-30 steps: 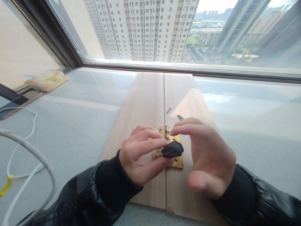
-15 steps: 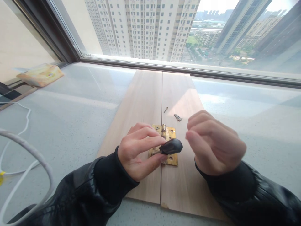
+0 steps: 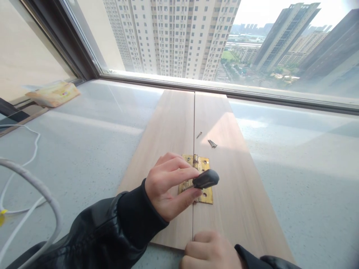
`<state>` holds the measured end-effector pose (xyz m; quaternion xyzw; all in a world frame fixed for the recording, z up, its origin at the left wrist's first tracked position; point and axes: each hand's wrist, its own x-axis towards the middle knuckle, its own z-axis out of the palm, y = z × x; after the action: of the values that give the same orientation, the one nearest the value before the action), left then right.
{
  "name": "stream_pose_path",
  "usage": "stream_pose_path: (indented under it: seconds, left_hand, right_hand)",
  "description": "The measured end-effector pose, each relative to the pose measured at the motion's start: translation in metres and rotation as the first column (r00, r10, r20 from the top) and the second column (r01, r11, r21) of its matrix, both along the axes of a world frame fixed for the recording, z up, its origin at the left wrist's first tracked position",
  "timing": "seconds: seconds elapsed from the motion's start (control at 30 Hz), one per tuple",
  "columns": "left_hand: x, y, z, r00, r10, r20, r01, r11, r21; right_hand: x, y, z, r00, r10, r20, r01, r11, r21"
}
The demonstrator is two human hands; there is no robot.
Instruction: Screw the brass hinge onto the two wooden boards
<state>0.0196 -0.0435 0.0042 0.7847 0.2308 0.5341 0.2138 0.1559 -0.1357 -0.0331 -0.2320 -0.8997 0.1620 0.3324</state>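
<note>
Our left fingers (image 3: 185, 174) grip the screwdriver (image 3: 207, 179), best squared to the hinge (image 3: 206, 198) beneath; right fingers (image 3: 199, 249) curled, grasp unclear.

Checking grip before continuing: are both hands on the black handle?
No, only the left hand holds the black handle; the right hand is apart from it.

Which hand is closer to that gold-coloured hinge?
Left: the left hand is over part of the hinge, holding a black-handled tool; the right hand is off the hinge, nearer the wearer.
</note>
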Motion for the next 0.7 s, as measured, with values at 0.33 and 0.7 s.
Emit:
stream_pose_path:
  seconds: [0.33, 0.7]
  left_hand:
    - [-0.004, 0.023, 0.000, 0.999, 0.005, -0.035, -0.004, 1.000, 0.019]
    - [-0.005, 0.020, 0.001, 1.000, 0.025, -0.009, -0.025, 1.000, -0.009]
  right_hand:
    - [-0.008, 0.015, 0.009, 0.999, 0.045, 0.017, -0.046, 0.998, 0.037]
    - [-0.005, 0.010, 0.017, 0.997, -0.021, -0.077, 0.022, 1.000, 0.011]
